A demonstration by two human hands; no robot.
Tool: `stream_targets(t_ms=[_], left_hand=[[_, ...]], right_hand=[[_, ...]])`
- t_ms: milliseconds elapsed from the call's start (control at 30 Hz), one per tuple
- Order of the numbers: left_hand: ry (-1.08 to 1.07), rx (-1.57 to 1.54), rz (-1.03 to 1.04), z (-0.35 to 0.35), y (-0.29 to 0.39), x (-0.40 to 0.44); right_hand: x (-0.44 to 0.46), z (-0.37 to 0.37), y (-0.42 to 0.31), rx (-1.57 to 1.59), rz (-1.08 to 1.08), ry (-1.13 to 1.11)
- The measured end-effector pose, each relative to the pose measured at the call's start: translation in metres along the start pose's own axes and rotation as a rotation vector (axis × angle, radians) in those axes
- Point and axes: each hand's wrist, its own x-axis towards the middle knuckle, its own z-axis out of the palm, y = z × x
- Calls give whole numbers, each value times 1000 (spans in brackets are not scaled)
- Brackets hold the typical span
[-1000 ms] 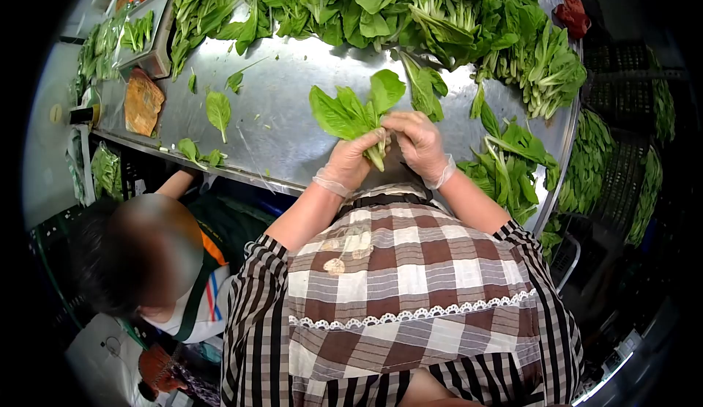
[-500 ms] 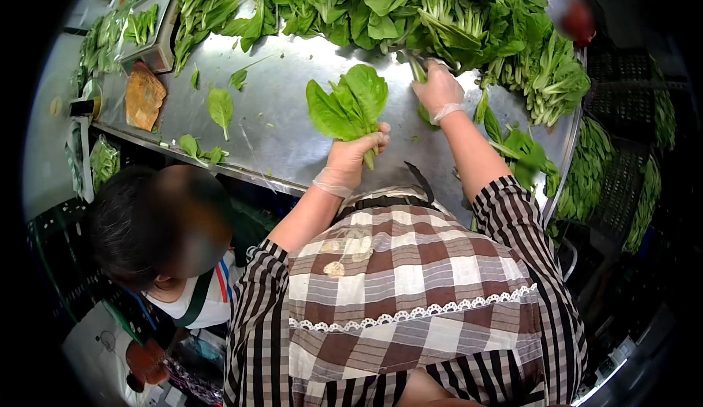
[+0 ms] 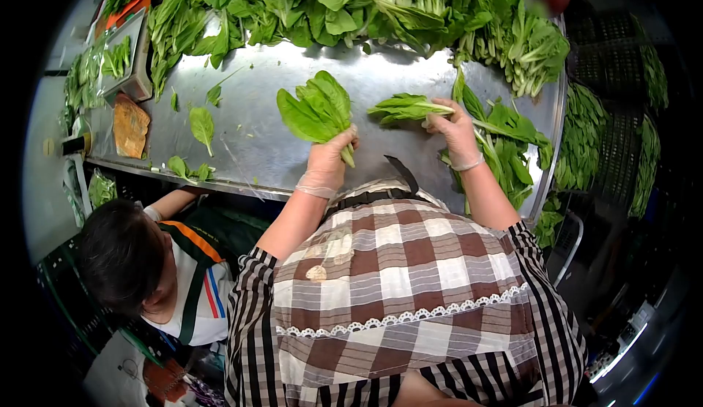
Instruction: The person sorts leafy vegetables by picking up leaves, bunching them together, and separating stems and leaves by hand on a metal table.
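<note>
My left hand (image 3: 327, 157), in a clear glove, is closed round the stems of a small bunch of leafy greens (image 3: 316, 108), leaves pointing up and away from me. To its right, my right hand (image 3: 455, 132) pinches the pale stem end of another leafy green (image 3: 403, 108), whose leaves point left. Both are held over the metal table (image 3: 253, 137). Just right of my right hand lie loose greens (image 3: 505, 147). A large pile of greens (image 3: 344, 4) spans the table's far side.
A metal tray (image 3: 130, 59) and a brown slab (image 3: 131, 126) stand at the left. Single leaves (image 3: 201, 127) lie near the left edge. A co-worker (image 3: 132, 260) is at the lower left. Dark crates (image 3: 619, 143) with greens stand at the right.
My right hand reached to the pile's edge, took hold of a leafy green there and came back nearer me with it. The bunch stayed in my left hand. The co-worker's head and arm shifted.
</note>
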Motion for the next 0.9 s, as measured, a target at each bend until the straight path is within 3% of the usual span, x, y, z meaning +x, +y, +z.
stream_targets(t_ms=[167, 267, 367, 467, 567, 667, 900], left_hand=[[-29, 26, -29, -6, -7, 2], [-45, 27, -40, -6, -7, 1], [-39, 18, -52, -4, -7, 0], [-33, 12, -52, -2, -4, -1], [-35, 15, -30, -4, -6, 1], [-18, 2, -62, -4, -6, -1], [-21, -74, -107, 1, -2, -3]], right_hand=[[-13, -23, -4, -29, 116, 72], [-6, -45, 30, -348, -21, 50], [-19, -47, 16, -844, -196, 50], [-27, -49, 14, -999, -298, 83], [-26, -52, 19, -788, -235, 81], [-32, -34, 5, -146, 91, -6], [-42, 21, -10, 306, 215, -264]])
